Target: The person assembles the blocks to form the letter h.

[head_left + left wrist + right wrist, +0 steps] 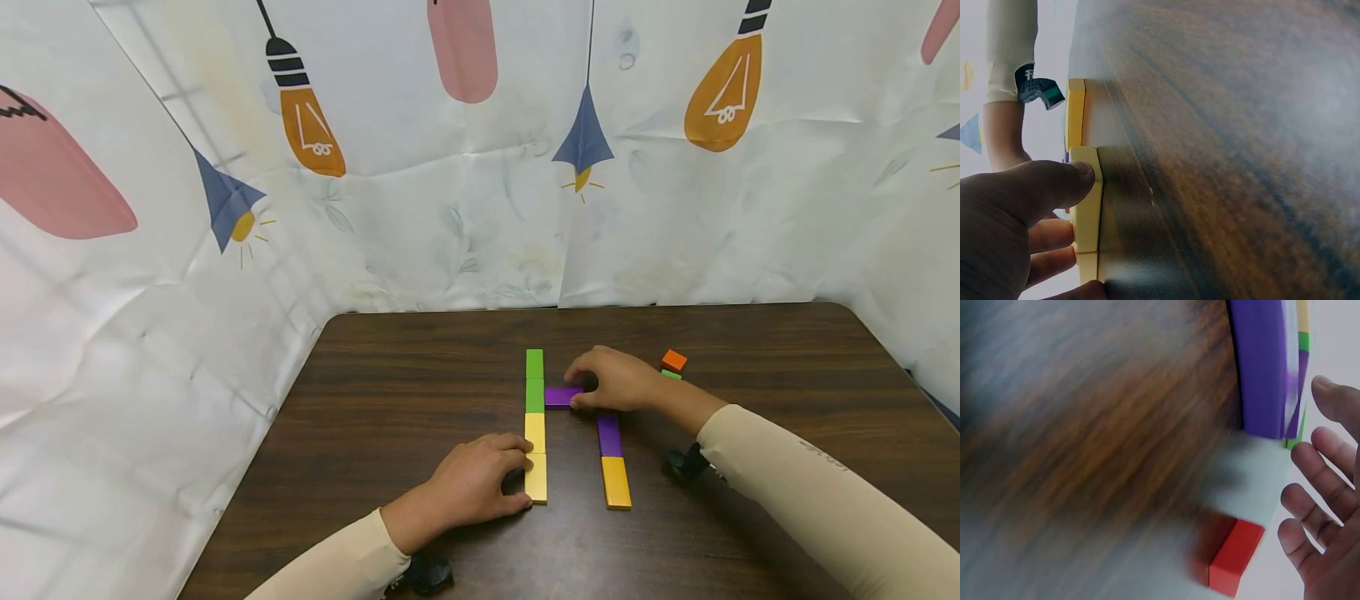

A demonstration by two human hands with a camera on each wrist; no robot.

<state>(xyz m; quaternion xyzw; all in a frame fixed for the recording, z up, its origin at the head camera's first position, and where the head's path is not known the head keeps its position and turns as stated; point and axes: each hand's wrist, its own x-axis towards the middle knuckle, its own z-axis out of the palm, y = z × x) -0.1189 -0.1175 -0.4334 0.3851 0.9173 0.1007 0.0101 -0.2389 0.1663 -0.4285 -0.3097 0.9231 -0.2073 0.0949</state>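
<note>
My left hand (pixel 480 479) rests against the left side of a column of flat blocks, its thumb and fingertips touching the nearest yellow block (pixel 536 479). In the left wrist view, the thumb lies on that yellow block (pixel 1088 212). Further up the column are another yellow block (pixel 536 432) and two green blocks (pixel 534 395). Over the right end of a crosswise purple block (pixel 558 397) is my right hand (pixel 618 379), partly hiding it. In the right wrist view, my right hand (pixel 1329 487) has its fingers spread apart from the purple block (pixel 1266 369).
A second purple block (pixel 609 435) and an orange-yellow block (pixel 617 483) form a line right of the column. Beyond my right wrist lie an orange block (pixel 673 360) and a partly hidden green block (pixel 671 375). The right wrist view has a red block (pixel 1235 556) below the hand.
</note>
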